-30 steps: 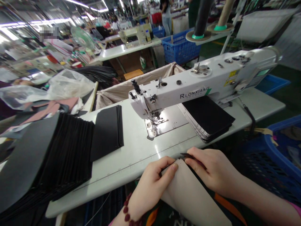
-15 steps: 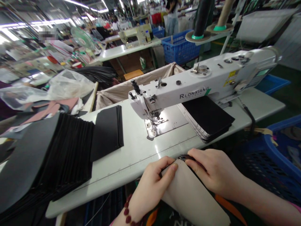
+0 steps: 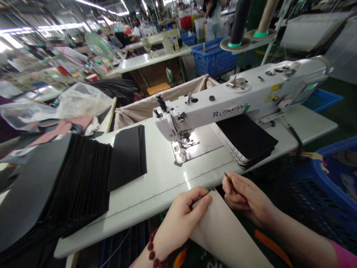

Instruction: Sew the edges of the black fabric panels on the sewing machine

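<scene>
A beige panel with a dark edge (image 3: 223, 230) hangs below the table's front edge, its narrow top end pinched between the thumb and fingers of my left hand (image 3: 185, 216). To the right, my right hand (image 3: 247, 197) is closed around a small dark pointed tool (image 3: 228, 177), whose tip sticks up past the thumb. This hand is apart from the panel. Beyond both hands stands a white sewing machine (image 3: 206, 108), its needle area lit. Nothing lies under its presser foot.
Black panels (image 3: 128, 156) lie left of the machine, beside a large dark stack (image 3: 75, 182). Another black stack (image 3: 245, 137) sits under the machine arm. A blue basket (image 3: 329, 186) stands at right. Thread cones (image 3: 238, 26) rise behind; a person (image 3: 213, 18) stands far back.
My right hand has come away from the panel's top end, turned and closed more, and the dark tool's tip now shows. My left hand stays nearly where it was.
</scene>
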Motion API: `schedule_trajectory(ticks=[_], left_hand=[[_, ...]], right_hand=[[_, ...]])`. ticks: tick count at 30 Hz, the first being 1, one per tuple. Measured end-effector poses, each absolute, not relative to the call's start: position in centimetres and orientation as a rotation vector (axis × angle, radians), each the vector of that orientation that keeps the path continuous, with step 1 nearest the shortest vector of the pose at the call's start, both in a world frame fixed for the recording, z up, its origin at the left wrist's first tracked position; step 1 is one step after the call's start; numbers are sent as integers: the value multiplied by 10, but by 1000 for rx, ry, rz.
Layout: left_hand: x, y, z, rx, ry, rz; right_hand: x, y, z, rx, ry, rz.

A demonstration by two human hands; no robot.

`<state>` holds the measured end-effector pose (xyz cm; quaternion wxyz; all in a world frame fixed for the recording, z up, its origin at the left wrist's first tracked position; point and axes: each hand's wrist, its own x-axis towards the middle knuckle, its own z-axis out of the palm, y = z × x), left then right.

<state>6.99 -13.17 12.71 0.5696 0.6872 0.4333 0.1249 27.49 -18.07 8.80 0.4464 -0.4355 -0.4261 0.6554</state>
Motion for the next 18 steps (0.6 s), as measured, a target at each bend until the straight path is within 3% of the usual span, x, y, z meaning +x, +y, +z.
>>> schedule_trajectory(ticks=[9,18], left_hand=[[69,-133,130,1645,1040,302],[70,-133,130,1656,1024,314]], right_hand=[[292,-179,125,-1559,-2166,632],[286,-178,115,-1552,-2135,628]])
